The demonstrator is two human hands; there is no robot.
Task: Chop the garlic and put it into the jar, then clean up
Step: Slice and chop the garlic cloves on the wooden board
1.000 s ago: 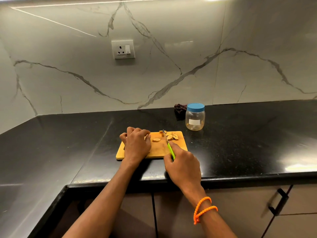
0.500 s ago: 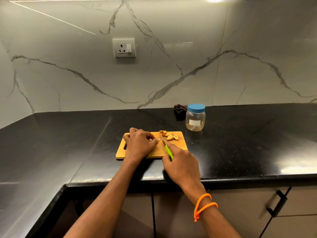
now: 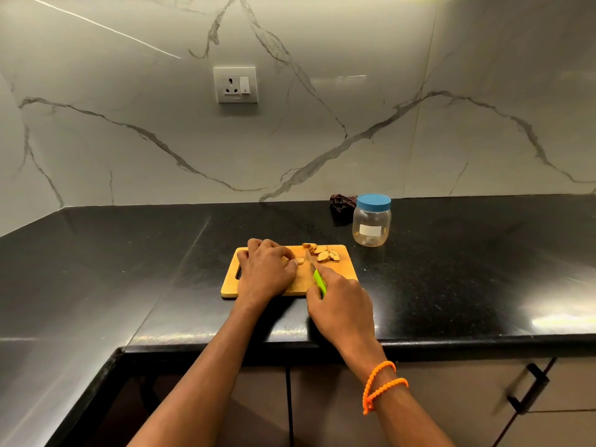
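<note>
Head camera view, looking forward and down at a black stone counter (image 3: 451, 279) that fills the middle of the frame, with a pale marble wall above it.

Just below the centre of the frame lies a small wooden cutting board (image 3: 346, 272) with a handle slot at its left end. The left hand (image 3: 266, 274) rests on the left half of the board, knuckles up, fingers curled down, their tips pinching a small garlic piece (image 3: 300, 261) against the wood. The right hand (image 3: 342, 304) comes in from the lower right, fingers wrapped round the bright green handle of a knife (image 3: 317, 279); its short blade points up the frame and its tip sits just to the right of the held piece. Whether the edge touches the garlic cannot be told.

At the board's upper right corner lies a small heap of cut garlic slices (image 3: 322, 253), apart from the blade.

Up and to the right of the board, off the wood, stands a clear jar (image 3: 371, 225) with a blue lid (image 3: 374, 202) on it. Just to its left, against the wall, is a dark crumpled thing (image 3: 341, 206) too dim to identify.

An orange beaded band (image 3: 382, 383) circles the right wrist. A white wall socket (image 3: 235, 84) sits in the upper middle of the frame. Cabinet doors with a dark handle (image 3: 529, 388) show at the lower right.
</note>
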